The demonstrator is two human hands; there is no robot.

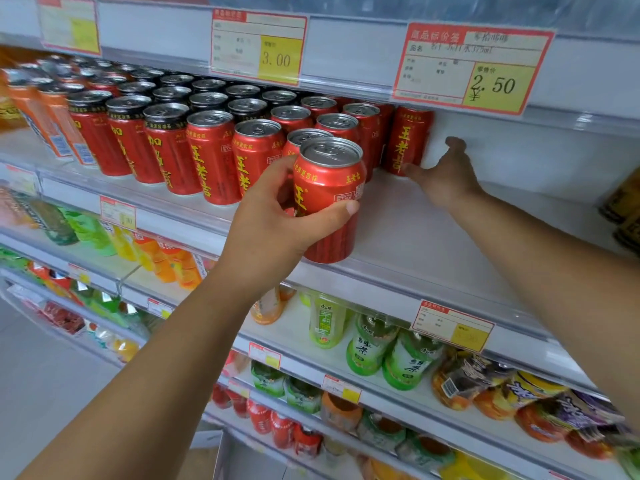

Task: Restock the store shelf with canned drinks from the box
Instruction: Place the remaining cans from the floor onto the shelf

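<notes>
View: head camera, looking down along the store shelving
Hands: two, both reaching in from the near side
Held can (329, 199): one, red with yellow characters, silver top with the pull tab unopened, upright
Left hand (273, 223): fingers and thumb wrapped round the held can's middle
Where it is: at the near edge of the shelf (433, 244), just right of the front row; whether its base rests there cannot be told
Right hand (446, 171): fingers spread wide, fingertips touching the foot of the rear can (408, 140), thumb raised apart
Shelved cans (211, 154): five clear in the front row, a sixth mostly hidden behind the held can; far rows blur, no count possible
Price tags (258, 46): three on the rail above, reading 3.00 and 2.50; the left one is illegible
Orange cartons (45, 123): two, far left, blurred
Green tea bottles (370, 344): three on the shelf below, tops hidden by the rail
</notes>
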